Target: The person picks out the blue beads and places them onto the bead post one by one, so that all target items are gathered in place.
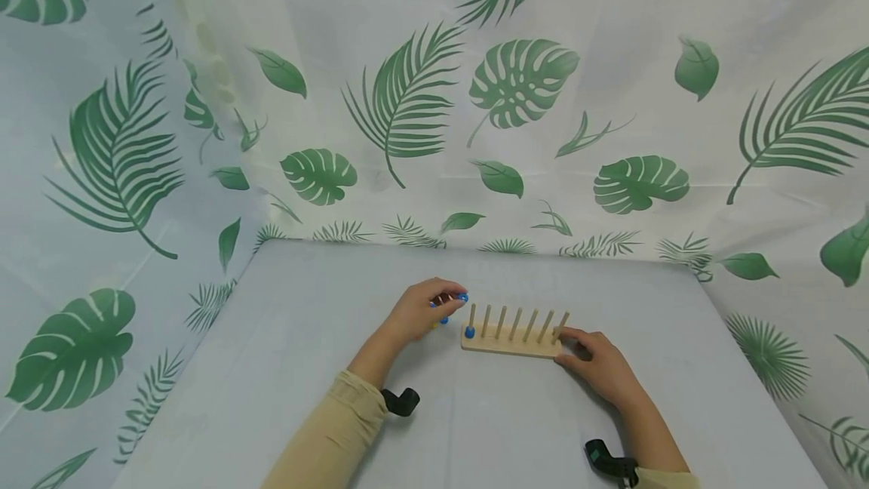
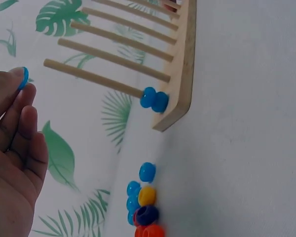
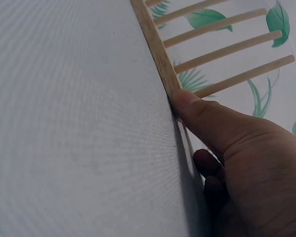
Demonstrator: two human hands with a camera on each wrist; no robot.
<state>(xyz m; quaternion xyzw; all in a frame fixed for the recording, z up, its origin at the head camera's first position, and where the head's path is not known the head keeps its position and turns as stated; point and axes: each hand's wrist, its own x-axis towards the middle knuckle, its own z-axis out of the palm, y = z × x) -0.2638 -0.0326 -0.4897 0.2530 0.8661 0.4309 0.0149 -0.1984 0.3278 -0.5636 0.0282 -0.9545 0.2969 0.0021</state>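
A wooden peg board (image 1: 512,342) with a row of several upright pegs lies on the table. Two blue beads (image 2: 154,100) sit at the foot of its leftmost peg. My left hand (image 1: 424,309) pinches another blue bead (image 1: 463,297) between thumb and fingertips, just left of that peg's top and apart from it. My right hand (image 1: 600,364) grips the board's right end, its thumb (image 3: 186,101) on the near edge. Partly behind my left hand, loose beads lie in a cluster: blue, a yellow bead (image 2: 147,195), a dark blue bead (image 2: 147,215) and orange-red ones.
The beads and board stand on a table (image 1: 502,413) covered in pale cloth. Leaf-printed sheets (image 1: 421,96) rise behind it and at both sides. A black wrist camera (image 1: 402,402) sits on the left wrist, another black camera (image 1: 607,462) on the right.
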